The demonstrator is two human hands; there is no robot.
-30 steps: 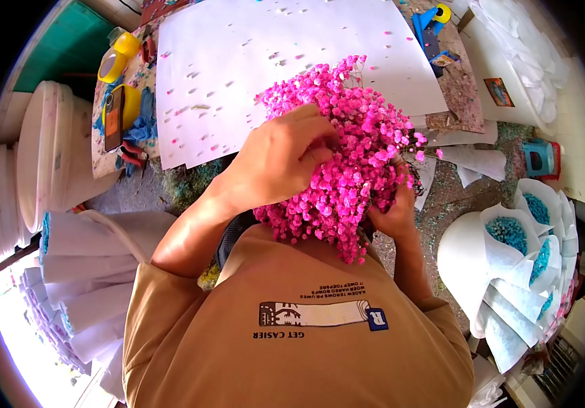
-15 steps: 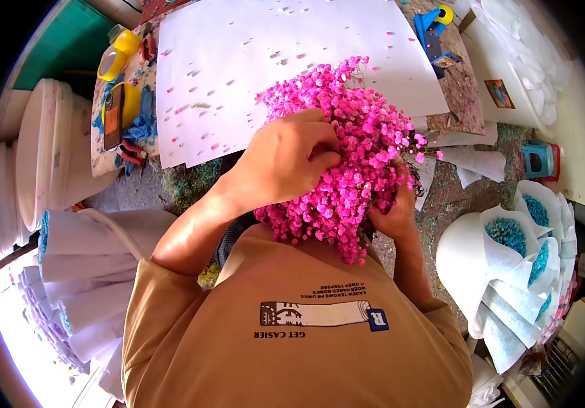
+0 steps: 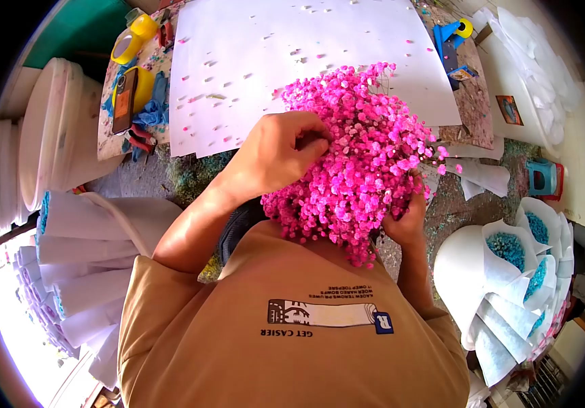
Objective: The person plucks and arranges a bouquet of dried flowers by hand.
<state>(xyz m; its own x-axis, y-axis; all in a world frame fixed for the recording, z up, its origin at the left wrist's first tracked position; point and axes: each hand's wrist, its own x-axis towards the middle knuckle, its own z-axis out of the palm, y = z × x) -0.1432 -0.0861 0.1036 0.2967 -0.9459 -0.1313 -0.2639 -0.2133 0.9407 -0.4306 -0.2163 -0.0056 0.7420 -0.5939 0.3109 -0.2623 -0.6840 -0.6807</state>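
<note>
A big bunch of pink baby's breath (image 3: 360, 156) fills the space in front of my chest, its blossoms facing up. My right hand (image 3: 408, 217) is wrapped around the bunch low on its right side; the stems and most of those fingers are hidden by blossoms. At the bunch's upper left, my left hand (image 3: 282, 149) is closed in a pinch against the flowers. Whatever sits between its thumb and forefinger is too small or hidden to make out.
White paper sheets (image 3: 238, 61) with scattered petals cover the table ahead. A phone (image 3: 125, 102), yellow tape (image 3: 126, 49) and red-handled pliers (image 3: 141, 141) lie at left. Wrapped blue bouquets (image 3: 506, 251) stand at right, white-wrapped ones (image 3: 102, 231) at left. A blue stool (image 3: 542, 178) is at right.
The view has shifted slightly. The pink bunch has turned a little in my right hand, and my left hand has drawn slightly back toward the edge of the blossoms, still pinched.
</note>
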